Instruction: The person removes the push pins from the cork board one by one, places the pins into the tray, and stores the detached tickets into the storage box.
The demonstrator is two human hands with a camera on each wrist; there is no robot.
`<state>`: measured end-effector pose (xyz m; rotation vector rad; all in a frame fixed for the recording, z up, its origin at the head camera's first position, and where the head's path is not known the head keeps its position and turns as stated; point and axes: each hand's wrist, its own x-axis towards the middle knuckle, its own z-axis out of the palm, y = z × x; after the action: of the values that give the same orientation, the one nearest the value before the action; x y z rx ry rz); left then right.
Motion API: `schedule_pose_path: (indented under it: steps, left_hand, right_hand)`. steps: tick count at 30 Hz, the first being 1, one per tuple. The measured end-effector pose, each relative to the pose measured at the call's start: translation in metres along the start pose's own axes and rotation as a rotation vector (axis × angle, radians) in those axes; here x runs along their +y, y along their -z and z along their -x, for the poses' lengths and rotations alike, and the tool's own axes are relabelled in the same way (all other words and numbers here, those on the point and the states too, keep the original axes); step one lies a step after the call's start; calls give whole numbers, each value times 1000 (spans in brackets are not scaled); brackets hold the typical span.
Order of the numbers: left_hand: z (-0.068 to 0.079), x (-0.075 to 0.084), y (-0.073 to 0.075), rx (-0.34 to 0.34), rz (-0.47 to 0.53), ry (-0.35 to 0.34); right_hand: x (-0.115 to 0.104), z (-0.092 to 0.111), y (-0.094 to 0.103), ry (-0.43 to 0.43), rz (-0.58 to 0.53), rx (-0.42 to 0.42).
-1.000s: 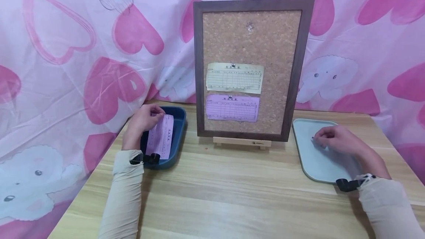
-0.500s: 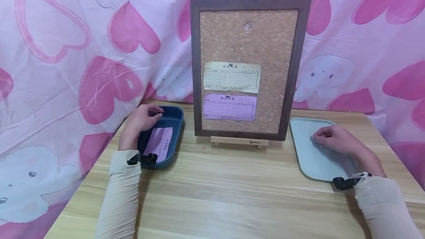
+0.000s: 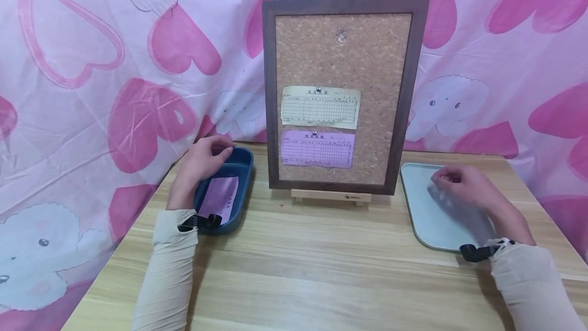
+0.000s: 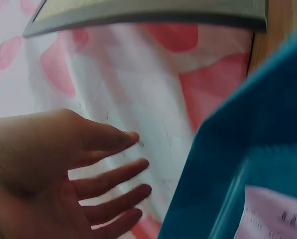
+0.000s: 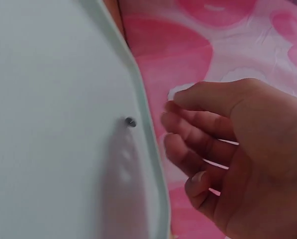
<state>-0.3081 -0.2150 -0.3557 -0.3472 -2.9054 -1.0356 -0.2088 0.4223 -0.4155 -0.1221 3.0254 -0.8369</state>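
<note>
In the head view my left hand (image 3: pixel 204 160) hovers over the back left of a blue bin (image 3: pixel 248 183). A purple receipt slip (image 3: pixel 220 198) lies in that bin, below the hand. The left wrist view shows the fingers spread and relaxed, holding nothing. My right hand (image 3: pixel 473 188) is over a pale green tray (image 3: pixel 424 218). A small metal pushpin (image 5: pixel 131 122) rests on the tray near its edge in the right wrist view, apart from the fingertips. The right fingers are loosely bent around nothing.
Between the hands a framed cork board (image 3: pixel 381 91) stands on a small wooden easel (image 3: pixel 331 196). Pinned to it are a yellow slip (image 3: pixel 321 108) and a purple slip (image 3: pixel 317 148). A pink heart-patterned cloth (image 3: pixel 234 14) hangs behind the table (image 3: pixel 331 269).
The left hand has let go of the purple receipt slip, which now lies in the bin, then risen slightly. The right hand has lifted a little, its fingers away from the pushpin.
</note>
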Motion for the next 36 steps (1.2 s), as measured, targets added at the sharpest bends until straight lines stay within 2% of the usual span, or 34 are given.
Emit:
schedule_pose_path:
  steps: [5,11,15,19,22,27,36]
  left_hand:
    - [-1,19,-10,45,50,-101]
    - [-1,40,-23,99,133,-205]
    - [0,50,-32,152,208,-287]
    - [0,57,-38,215,256,-353]
    - [1,62,-40,236,281,-369]
    - [3,68,-42,232,334,-377]
    - [1,83,-46,276,368,-389]
  right_hand:
    - [-19,-2,3,78,-43,146]
    - [-48,0,5,62,-83,233]
    - [-67,2,4,90,-116,320]
    - [-84,7,2,118,-144,372]
    - [-96,11,2,144,-162,393]
    - [-113,13,2,201,-205,434]
    - [-147,7,5,312,-331,460]
